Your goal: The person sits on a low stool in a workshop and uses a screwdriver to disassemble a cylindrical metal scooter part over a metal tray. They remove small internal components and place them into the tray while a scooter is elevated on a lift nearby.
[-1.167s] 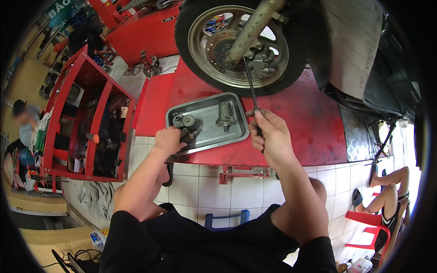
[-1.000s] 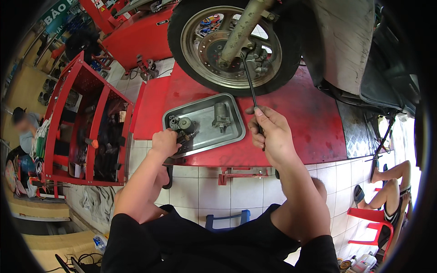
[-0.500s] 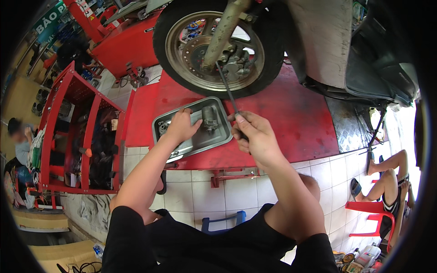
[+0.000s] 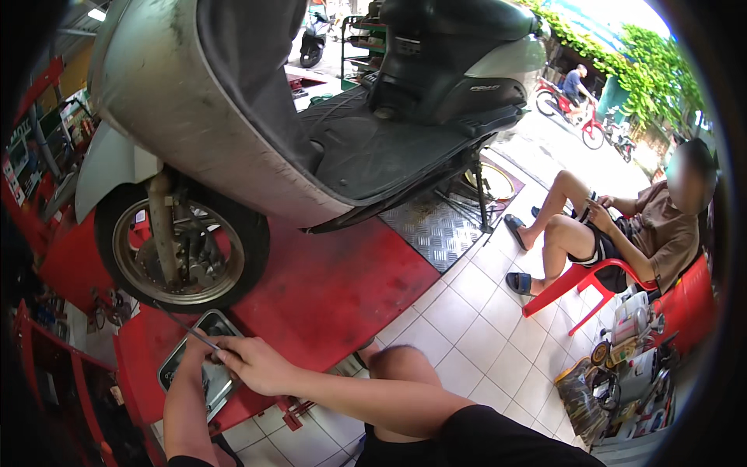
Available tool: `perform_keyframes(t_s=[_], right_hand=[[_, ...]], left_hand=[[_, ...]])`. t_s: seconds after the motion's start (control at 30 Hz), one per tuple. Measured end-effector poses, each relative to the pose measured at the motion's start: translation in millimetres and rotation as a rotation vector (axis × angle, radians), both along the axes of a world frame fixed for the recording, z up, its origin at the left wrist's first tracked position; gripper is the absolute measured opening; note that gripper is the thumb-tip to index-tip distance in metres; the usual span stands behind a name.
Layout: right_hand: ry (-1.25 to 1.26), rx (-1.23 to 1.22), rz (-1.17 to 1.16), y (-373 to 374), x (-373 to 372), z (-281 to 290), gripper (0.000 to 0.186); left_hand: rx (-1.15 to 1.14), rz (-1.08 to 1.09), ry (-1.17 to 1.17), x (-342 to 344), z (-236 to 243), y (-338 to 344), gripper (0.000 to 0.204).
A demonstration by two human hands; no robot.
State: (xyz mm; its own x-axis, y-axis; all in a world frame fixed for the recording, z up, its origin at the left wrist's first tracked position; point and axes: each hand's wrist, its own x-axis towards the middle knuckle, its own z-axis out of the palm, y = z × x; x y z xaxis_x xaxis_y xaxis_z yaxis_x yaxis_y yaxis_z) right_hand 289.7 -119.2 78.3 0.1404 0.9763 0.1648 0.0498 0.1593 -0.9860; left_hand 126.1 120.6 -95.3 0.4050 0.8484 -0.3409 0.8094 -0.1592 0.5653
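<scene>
My right hand (image 4: pixel 253 364) is closed around a long, thin metal rod tool (image 4: pixel 180 321), whose handle end is hidden in my fist. The rod slants up and left toward the scooter's front wheel (image 4: pixel 180 249). Right beside it is my left hand (image 4: pixel 200 344), over a metal tray (image 4: pixel 220 412); its fingers are blurred and partly covered, so I cannot tell whether they grip the rod. The parts in the tray are mostly hidden by my hands. A brake caliper (image 4: pixel 204 265) shows at the wheel's hub.
The scooter (image 4: pixel 257 132) stands on a red lift platform (image 4: pixel 334 288). A red tool cart (image 4: pixel 47 366) is at the left. On the right a person (image 4: pixel 622 226) sits on a red plastic chair (image 4: pixel 583 282), near a pile of bottles and parts (image 4: pixel 615 373).
My view has swung right, bringing in the whole scooter and the seated person. My right hand, still holding the rod tool, has come close to my left hand; the rod's tip is away from the hub.
</scene>
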Motion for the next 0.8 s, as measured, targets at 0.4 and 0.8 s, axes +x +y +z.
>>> perform_keyframes(t_s=[0.4,0.8], right_hand=[[-0.201,0.046,-0.072,-4,-14,-6,0.027],[-0.424,-0.139,0.208,-25,-51,9,0.047]], left_hand=[[-0.766,0.580,-1.487,-67,100,-149,0.041],[-0.403,0.141,-1.037,-115,106,-175,0.052]])
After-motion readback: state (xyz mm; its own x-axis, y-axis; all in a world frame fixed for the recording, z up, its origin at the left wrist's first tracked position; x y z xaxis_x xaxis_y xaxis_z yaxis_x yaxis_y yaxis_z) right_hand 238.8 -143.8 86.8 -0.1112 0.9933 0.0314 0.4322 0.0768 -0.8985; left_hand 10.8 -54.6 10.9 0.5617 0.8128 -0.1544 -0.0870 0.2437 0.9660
